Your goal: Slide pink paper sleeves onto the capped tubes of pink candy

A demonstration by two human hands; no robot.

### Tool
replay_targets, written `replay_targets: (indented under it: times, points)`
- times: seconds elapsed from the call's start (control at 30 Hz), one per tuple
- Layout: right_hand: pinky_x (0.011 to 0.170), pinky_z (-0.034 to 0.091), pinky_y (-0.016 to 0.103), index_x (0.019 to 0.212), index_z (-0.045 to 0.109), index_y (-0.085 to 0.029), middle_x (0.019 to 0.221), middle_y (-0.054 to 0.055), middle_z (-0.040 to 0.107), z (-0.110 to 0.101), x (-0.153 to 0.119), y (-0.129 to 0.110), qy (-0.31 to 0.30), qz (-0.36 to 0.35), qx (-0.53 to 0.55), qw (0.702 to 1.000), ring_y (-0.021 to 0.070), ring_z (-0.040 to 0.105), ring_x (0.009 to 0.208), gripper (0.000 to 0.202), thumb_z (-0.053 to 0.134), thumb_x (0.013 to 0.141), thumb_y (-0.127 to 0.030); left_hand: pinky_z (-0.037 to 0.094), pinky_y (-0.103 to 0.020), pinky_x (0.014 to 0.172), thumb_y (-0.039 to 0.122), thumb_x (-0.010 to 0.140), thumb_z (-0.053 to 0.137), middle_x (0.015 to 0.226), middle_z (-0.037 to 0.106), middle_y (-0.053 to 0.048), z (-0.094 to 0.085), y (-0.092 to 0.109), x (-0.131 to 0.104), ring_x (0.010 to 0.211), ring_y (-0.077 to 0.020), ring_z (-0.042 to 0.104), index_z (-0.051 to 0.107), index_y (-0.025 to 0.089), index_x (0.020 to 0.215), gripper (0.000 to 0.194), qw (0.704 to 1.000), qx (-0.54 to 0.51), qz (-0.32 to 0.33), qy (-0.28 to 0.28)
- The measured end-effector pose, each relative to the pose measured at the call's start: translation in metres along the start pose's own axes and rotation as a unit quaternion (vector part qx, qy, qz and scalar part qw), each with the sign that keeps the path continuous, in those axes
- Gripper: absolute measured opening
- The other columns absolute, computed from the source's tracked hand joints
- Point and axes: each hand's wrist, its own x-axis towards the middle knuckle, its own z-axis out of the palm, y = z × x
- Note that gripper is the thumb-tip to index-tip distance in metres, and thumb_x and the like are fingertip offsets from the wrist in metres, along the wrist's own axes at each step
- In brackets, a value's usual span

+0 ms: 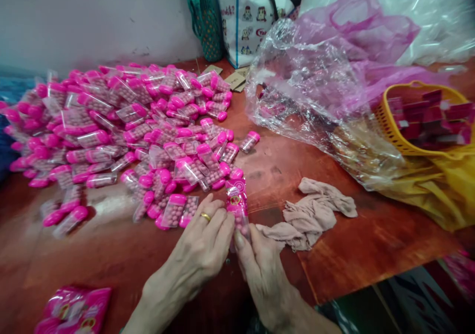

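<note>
Between my two hands is a small clear candy container (242, 221) with pink balls inside and a printed pink wrapper (236, 195) over its upper end. My left hand (208, 237), with a gold ring, has its fingers pressed against the container's left side. My right hand (260, 264) grips the lower end, thumb on the front. A large heap of pink-capped candy containers (122, 111) lies just beyond my left hand. Several flat pink wrappers (76, 309) rest at the lower left. A crumpled beige cloth (311, 213) is beside my right hand.
A yellow basket (404, 148) with dark pink packets stands at the right on a yellow bag. Clear plastic (297, 76) and a purple bag (356, 27) spread behind it. A printed tote bag (245, 22) and a green woven bag (207, 27) stand by the wall.
</note>
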Motion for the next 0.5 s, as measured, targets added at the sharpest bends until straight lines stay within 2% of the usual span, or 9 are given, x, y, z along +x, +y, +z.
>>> replay_targets:
  times: [0.1, 0.2, 0.27, 0.33, 0.37, 0.4, 0.43, 0.5]
  points:
    - [0.046, 0.039, 0.025, 0.070, 0.053, -0.022, 0.055, -0.001, 0.049, 0.002, 0.001, 0.000, -0.005, 0.019, 0.023, 1.000, 0.0142, 0.047, 0.050, 0.032, 0.041, 0.090, -0.044, 0.052, -0.047, 0.081, 0.004, 0.084, 0.041, 0.070, 0.059, -0.010, 0.003, -0.001, 0.007, 0.080, -0.0254, 0.058, 0.060, 0.007, 0.080, 0.020, 0.999, 0.018, 0.016, -0.042]
    - [0.041, 0.036, 0.023, 0.073, 0.053, -0.021, 0.051, -0.003, 0.046, 0.001, 0.003, -0.002, -0.011, 0.045, 0.051, 0.998, 0.0120, 0.044, 0.043, 0.034, 0.038, 0.091, -0.046, 0.052, -0.043, 0.077, 0.003, 0.084, 0.040, 0.068, 0.057, -0.008, 0.006, -0.005, 0.009, 0.076, -0.0242, 0.057, 0.059, 0.009, 0.077, 0.021, 0.999, 0.005, 0.003, -0.051]
    - [0.041, 0.037, 0.023, 0.077, 0.054, -0.021, 0.054, -0.002, 0.050, -0.001, 0.004, -0.004, -0.007, 0.043, 0.070, 0.997, 0.0116, 0.045, 0.043, 0.034, 0.037, 0.091, -0.047, 0.051, -0.040, 0.077, 0.003, 0.084, 0.042, 0.073, 0.060, -0.009, 0.006, -0.006, 0.006, 0.081, -0.0242, 0.059, 0.060, 0.011, 0.083, 0.020, 0.996, -0.063, -0.043, -0.034]
    - [0.041, 0.038, 0.022, 0.077, 0.054, -0.020, 0.055, -0.001, 0.051, -0.003, 0.006, -0.005, -0.009, 0.031, 0.089, 0.996, 0.0111, 0.046, 0.043, 0.035, 0.038, 0.090, -0.048, 0.050, -0.035, 0.079, 0.005, 0.083, 0.047, 0.082, 0.065, -0.009, 0.004, -0.005, 0.003, 0.087, -0.0227, 0.061, 0.061, 0.014, 0.091, 0.018, 0.976, -0.175, -0.130, -0.011]
    - [0.041, 0.038, 0.022, 0.076, 0.053, -0.020, 0.053, -0.002, 0.050, -0.003, 0.007, -0.006, -0.015, 0.026, 0.095, 0.995, 0.0108, 0.045, 0.043, 0.035, 0.038, 0.090, -0.048, 0.049, -0.033, 0.079, 0.008, 0.083, 0.050, 0.087, 0.067, -0.009, 0.003, -0.004, 0.002, 0.088, -0.0219, 0.061, 0.062, 0.015, 0.095, 0.018, 0.953, -0.233, -0.196, 0.005]
    - [0.041, 0.037, 0.021, 0.074, 0.053, -0.020, 0.052, -0.003, 0.048, -0.003, 0.008, -0.006, -0.022, 0.025, 0.097, 0.995, 0.0104, 0.044, 0.042, 0.035, 0.039, 0.090, -0.048, 0.049, -0.031, 0.079, 0.013, 0.083, 0.053, 0.092, 0.068, -0.008, 0.003, -0.001, 0.001, 0.089, -0.0213, 0.062, 0.063, 0.016, 0.098, 0.019, 0.917, -0.290, -0.274, 0.020]
    - [0.041, 0.036, 0.021, 0.073, 0.052, -0.021, 0.051, -0.003, 0.047, -0.002, 0.008, -0.006, -0.025, 0.027, 0.096, 0.995, 0.0101, 0.042, 0.042, 0.035, 0.038, 0.091, -0.047, 0.049, -0.030, 0.079, 0.018, 0.084, 0.054, 0.094, 0.069, -0.008, 0.003, 0.002, 0.001, 0.089, -0.0209, 0.063, 0.064, 0.017, 0.100, 0.019, 0.866, -0.345, -0.360, 0.036]
    - [0.042, 0.036, 0.021, 0.071, 0.051, -0.021, 0.053, -0.003, 0.045, -0.001, 0.007, -0.007, -0.023, 0.030, 0.090, 0.995, 0.0103, 0.042, 0.044, 0.036, 0.036, 0.092, -0.046, 0.050, -0.029, 0.075, 0.029, 0.085, 0.053, 0.090, 0.072, -0.007, 0.006, 0.010, 0.004, 0.084, -0.0208, 0.065, 0.067, 0.017, 0.096, 0.022, 0.727, -0.462, -0.505, 0.054]
